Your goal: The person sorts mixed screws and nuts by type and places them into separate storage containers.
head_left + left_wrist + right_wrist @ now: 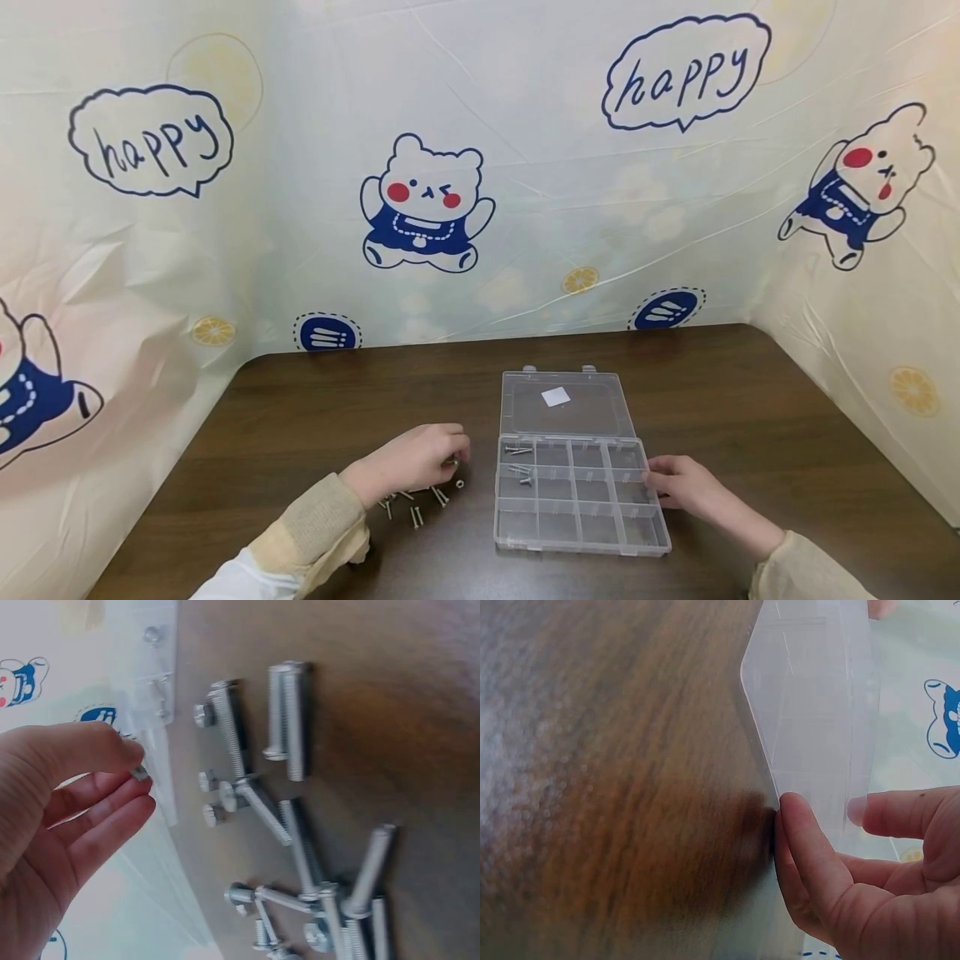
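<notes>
Currently the left hand (414,457) pinches a small metal piece (140,773) between its thumb and fingertips, above the table (337,400); most of the piece is hidden, so its exact kind cannot be told. Loose screws (298,724) lie scattered below that hand and on its near side, with a few nuts (214,815) among and beside them. To the right of the left hand, apart from it, a clear plastic box (555,525) rests with its lid (570,421) folded back, away from the person. The right hand (686,485) grips the box's right side wall, thumb at the upper edge and fingers outside. Several screws sit in the two farther compartments of its leftmost column.
</notes>
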Demonstrator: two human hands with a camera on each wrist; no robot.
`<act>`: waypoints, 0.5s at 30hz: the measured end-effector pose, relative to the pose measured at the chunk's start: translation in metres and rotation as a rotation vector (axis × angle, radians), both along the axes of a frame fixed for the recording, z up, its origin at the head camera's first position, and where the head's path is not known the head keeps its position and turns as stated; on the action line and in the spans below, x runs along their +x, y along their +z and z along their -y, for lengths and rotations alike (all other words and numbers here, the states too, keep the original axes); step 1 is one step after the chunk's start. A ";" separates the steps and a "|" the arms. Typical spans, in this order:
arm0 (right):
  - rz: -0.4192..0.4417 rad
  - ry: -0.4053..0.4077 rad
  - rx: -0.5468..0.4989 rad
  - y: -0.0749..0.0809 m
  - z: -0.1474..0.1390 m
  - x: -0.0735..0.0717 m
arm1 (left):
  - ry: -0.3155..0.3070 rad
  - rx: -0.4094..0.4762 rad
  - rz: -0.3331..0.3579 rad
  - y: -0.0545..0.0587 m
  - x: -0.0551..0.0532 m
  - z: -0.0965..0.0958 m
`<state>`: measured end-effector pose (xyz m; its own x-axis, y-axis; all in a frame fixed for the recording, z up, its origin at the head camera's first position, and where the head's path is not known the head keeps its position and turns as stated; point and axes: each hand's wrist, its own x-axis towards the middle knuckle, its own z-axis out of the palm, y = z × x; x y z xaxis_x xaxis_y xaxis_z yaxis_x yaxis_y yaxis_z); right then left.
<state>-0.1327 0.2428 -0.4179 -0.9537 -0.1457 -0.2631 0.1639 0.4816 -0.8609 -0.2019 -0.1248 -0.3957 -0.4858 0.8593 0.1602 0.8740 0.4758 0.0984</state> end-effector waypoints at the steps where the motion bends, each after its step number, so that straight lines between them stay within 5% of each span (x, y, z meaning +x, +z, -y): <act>1: 0.000 0.000 0.001 0.000 0.000 0.000 | 0.000 0.015 -0.003 0.001 0.000 0.000; 9: 0.004 -0.002 0.008 -0.001 0.001 0.000 | 0.014 0.081 0.032 0.010 0.000 -0.004; 15: -0.003 -0.006 0.005 -0.001 0.001 -0.001 | -0.036 0.168 -0.002 0.015 -0.001 -0.012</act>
